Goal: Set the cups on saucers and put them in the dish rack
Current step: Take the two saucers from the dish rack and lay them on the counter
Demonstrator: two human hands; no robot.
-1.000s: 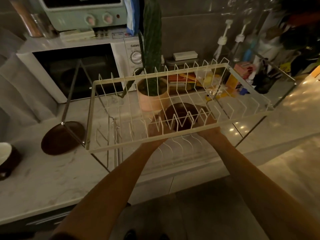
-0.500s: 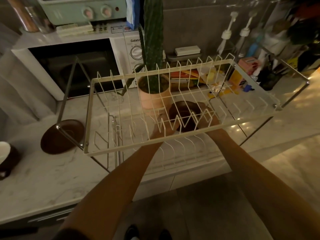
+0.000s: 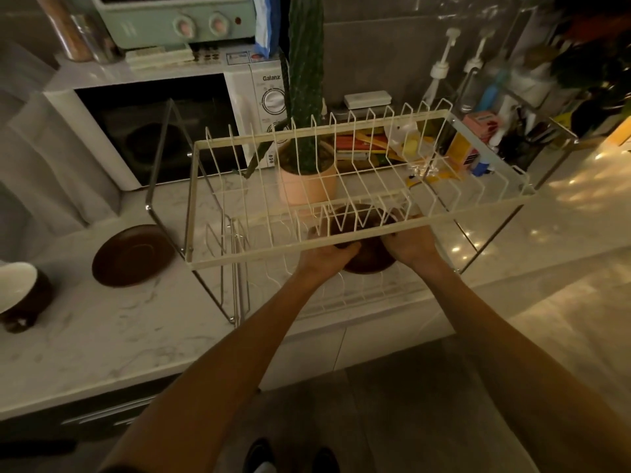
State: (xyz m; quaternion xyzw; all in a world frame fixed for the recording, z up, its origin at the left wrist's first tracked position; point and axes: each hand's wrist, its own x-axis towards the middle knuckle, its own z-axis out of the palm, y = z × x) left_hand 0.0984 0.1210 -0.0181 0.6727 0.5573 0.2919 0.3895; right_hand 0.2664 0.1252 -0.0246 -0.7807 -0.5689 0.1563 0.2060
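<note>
A two-tier cream wire dish rack point(image 3: 239, 259) stands on the marble counter. Under its upper tier, both hands hold a brown saucer point(image 3: 370, 262) with a brown cup point(image 3: 355, 221) on it, over the lower tier. My left hand point(image 3: 326, 257) grips the saucer's left edge and my right hand point(image 3: 411, 244) its right edge. The upper tier's wires partly hide the cup. A second brown saucer point(image 3: 133, 256) lies bare on the counter left of the rack. Another cup point(image 3: 20, 295), brown outside and white inside, sits at the far left edge.
A potted cactus point(image 3: 305, 179) stands behind the rack, with a white microwave point(image 3: 164, 128) and a green toaster oven point(image 3: 177, 18) at the back left. Packets and bottles point(image 3: 471, 145) crowd the back right. The counter edge runs below my forearms.
Both hands with the cup and saucer have dropped lower and come slightly nearer, from the upper tier's level to beneath its front rail. The camera has shifted a little.
</note>
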